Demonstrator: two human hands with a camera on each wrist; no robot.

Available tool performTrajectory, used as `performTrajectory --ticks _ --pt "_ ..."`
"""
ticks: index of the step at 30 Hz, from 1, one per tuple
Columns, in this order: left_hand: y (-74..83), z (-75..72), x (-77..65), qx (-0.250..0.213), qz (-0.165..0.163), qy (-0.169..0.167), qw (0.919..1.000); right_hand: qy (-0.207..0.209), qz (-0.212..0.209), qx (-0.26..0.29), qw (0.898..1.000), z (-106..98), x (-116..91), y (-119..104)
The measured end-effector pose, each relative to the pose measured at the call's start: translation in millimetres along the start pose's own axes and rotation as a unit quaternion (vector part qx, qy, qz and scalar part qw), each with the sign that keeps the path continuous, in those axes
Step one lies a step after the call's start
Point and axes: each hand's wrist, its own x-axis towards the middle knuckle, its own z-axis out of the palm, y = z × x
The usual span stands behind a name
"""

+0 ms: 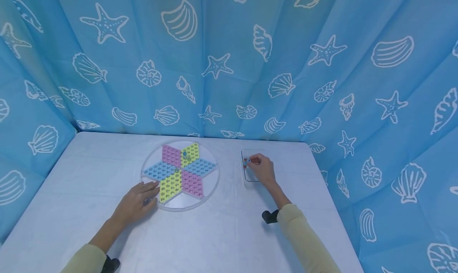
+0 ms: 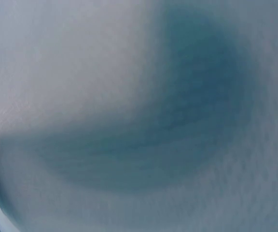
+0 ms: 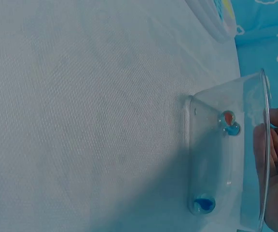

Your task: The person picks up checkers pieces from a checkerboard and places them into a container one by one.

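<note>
Right-hand grip: thumb and fingers of the right hand [image 1: 262, 168] pinch together on a small blue marble [image 3: 273, 127], only a sliver of which shows.
Marble's place: at the fingertips, above the clear box, on the person's right.
Clear box [image 3: 207, 166]: rectangular, see-through, standing on the table.
Marbles inside: an orange-centred marble [image 3: 228, 118] beside a pale blue marble [image 3: 233, 129], and a darker blue marble [image 3: 205, 204] well apart from them.
Left hand [image 1: 137, 201]: fingers extended, holding nothing that shows, fingertips at the game board's near left edge; its wrist view is too blurred to tell more.
Game board [image 1: 180, 203]: round, left of the box, bearing a holed six-pointed star in pink, yellow and blue.
On the star: a blue marble [image 1: 185, 154] in the far yellow point, with paler ones near it and near the centre.
Table [image 1: 214, 241]: white-covered.
Sleeves [image 1: 305, 235]: pale yellow, black devices [image 1: 270, 217] at the wrists.
Curtain [image 1: 229, 94]: blue, white shells and starfish.
</note>
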Motion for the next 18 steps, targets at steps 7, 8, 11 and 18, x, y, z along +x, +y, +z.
performTrajectory --ticks 7,8,11,18 --pt "1.1 -0.3 0.4 -0.002 -0.018 -0.028 0.9994 -0.047 0.018 -0.036 0.998 -0.8 3.0 1.9" --pt "1.0 -0.2 0.2 -0.001 -0.018 -0.03 0.9994 -0.052 0.021 -0.043 0.997 -0.8 3.4 2.0" --pt "0.4 0.2 -0.1 -0.001 -0.019 -0.033 0.9993 -0.069 0.027 -0.065 0.995 -0.5 4.7 2.2" --pt "-1.2 0.5 0.0 0.003 -0.012 -0.029 0.9995 -0.097 0.048 -0.107 0.988 3.3 6.0 1.9"
